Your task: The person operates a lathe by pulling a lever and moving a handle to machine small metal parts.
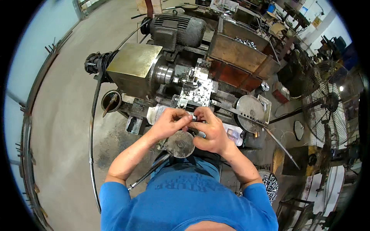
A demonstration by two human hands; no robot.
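My left hand (172, 122) and my right hand (211, 131) meet in front of the lathe. Between their fingertips is a small shiny metal part (194, 118), mostly covered by the fingers, so its exact shape cannot be told. Both hands are closed in a pinch on it. Just beyond them lies the lathe's cross slide (197, 91), strewn with bright metal chips. The spindle chuck (165, 74) sticks out of the headstock (135, 59) to the far left. Below my hands is a round, dark metal disc (179, 145). A white cloth (154, 114) lies beside my left hand.
A large electric motor (179, 31) stands behind the headstock. Far right of it is a rusty bin (237, 52) with small metal parts inside. A pot (111, 101) holds a brush at left. A caged fan (327, 104) stands right, and a basket of metal pieces (270, 185) sits by my right elbow.
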